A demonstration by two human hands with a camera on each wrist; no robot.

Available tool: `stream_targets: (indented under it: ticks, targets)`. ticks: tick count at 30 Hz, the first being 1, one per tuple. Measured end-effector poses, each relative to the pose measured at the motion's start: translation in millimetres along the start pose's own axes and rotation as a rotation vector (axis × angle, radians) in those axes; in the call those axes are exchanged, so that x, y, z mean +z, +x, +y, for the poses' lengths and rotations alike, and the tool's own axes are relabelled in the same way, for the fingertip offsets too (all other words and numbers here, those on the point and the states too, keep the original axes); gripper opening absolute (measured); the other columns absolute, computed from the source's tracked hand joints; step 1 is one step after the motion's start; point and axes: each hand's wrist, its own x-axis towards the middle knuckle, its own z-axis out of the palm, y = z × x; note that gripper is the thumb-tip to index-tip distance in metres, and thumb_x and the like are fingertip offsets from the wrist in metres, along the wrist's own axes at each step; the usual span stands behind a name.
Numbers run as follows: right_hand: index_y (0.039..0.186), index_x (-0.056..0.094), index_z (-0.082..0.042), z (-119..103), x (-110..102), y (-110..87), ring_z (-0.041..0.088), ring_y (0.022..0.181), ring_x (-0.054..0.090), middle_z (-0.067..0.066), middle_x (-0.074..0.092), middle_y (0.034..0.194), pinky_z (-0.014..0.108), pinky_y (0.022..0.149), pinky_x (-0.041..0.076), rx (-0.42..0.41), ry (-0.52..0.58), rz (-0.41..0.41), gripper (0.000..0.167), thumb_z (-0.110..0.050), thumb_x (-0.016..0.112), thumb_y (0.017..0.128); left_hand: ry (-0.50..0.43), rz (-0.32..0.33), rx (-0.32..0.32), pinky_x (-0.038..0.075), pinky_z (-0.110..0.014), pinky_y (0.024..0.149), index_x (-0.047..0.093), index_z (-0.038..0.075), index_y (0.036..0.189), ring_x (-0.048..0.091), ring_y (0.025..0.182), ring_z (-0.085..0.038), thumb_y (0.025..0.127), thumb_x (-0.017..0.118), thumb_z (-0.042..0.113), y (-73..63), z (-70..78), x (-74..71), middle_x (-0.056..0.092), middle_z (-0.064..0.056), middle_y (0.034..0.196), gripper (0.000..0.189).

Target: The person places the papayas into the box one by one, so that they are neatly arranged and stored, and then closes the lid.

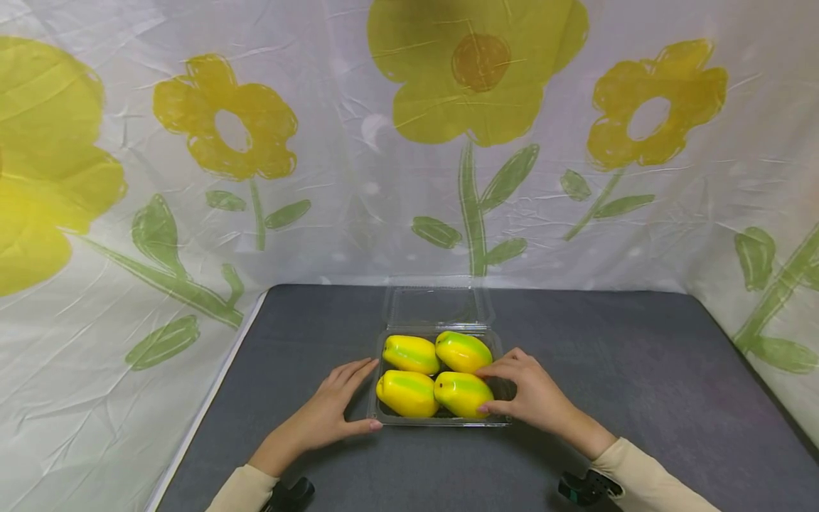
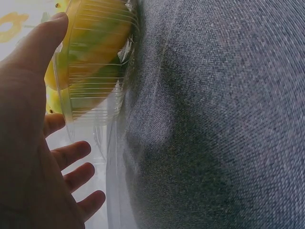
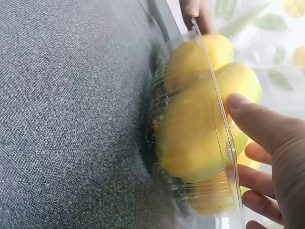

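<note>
Several yellow-green mangoes fill a clear plastic clamshell box (image 1: 441,423) on the table, laid in two rows. My right hand (image 1: 534,395) reaches over the box's right side and holds the front right mango (image 1: 462,393) at its right end, thumb in front and fingers behind. In the right wrist view, the thumb lies against that mango's skin just above the rim. My left hand (image 1: 329,405) is at the box's left side, fingers spread and relaxed. Its thumb is at the front left corner, and in the left wrist view the thumb and index fingertip overlap the rim.
The box's clear lid (image 1: 438,306) stands open behind it, hinged at the back edge. Dark grey cloth covers the table (image 1: 640,355). A white curtain (image 1: 345,213) printed with yellow flowers hangs behind and at both sides.
</note>
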Motion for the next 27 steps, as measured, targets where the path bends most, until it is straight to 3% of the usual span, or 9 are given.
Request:
stream_targets:
  ticks: [10,18,23,27]
  targets:
    - [0.115,0.074,-0.027,1,-3,0.5,0.002,0.093,0.05,-0.015,0.073,0.108,0.028,0.078,0.047,-0.002,0.028,0.014,0.051,-0.044,0.087,0.07,-0.016,0.001,0.004,0.031,-0.068,0.112,0.019,0.031,0.159,0.028,0.148,-0.033,0.081,0.068,0.067,1.7,-0.2,0.0,0.027,-0.003,0.163,0.099]
    - [0.117,0.073,-0.02,7,-3,3.5,0.012,0.094,0.056,-0.01,0.073,0.105,0.033,0.08,0.051,0.021,0.071,0.058,0.053,-0.038,0.088,0.069,-0.133,-0.03,-0.012,0.035,-0.067,0.11,0.017,0.029,0.159,0.027,0.149,-0.035,0.079,0.074,0.061,2.3,-5.9,0.8,0.027,-0.005,0.163,0.104]
    - [0.122,0.07,-0.019,17,-4,7.0,0.017,0.099,0.058,-0.004,0.072,0.106,0.041,0.086,0.052,0.102,0.156,0.089,0.056,-0.035,0.087,0.071,-0.227,-0.055,-0.045,0.033,-0.069,0.11,0.014,0.03,0.16,0.023,0.149,-0.038,0.082,0.075,0.054,5.8,-13.6,-1.0,0.024,-0.007,0.164,0.102]
    - [0.128,0.066,-0.018,27,-6,12.8,0.022,0.102,0.06,0.002,0.07,0.109,0.047,0.088,0.051,0.177,0.252,0.104,0.057,-0.033,0.084,0.077,-0.272,-0.027,-0.056,0.03,-0.07,0.111,0.013,0.026,0.16,0.022,0.15,-0.041,0.089,0.071,0.046,13.3,-21.4,-3.8,0.025,-0.01,0.164,0.094]
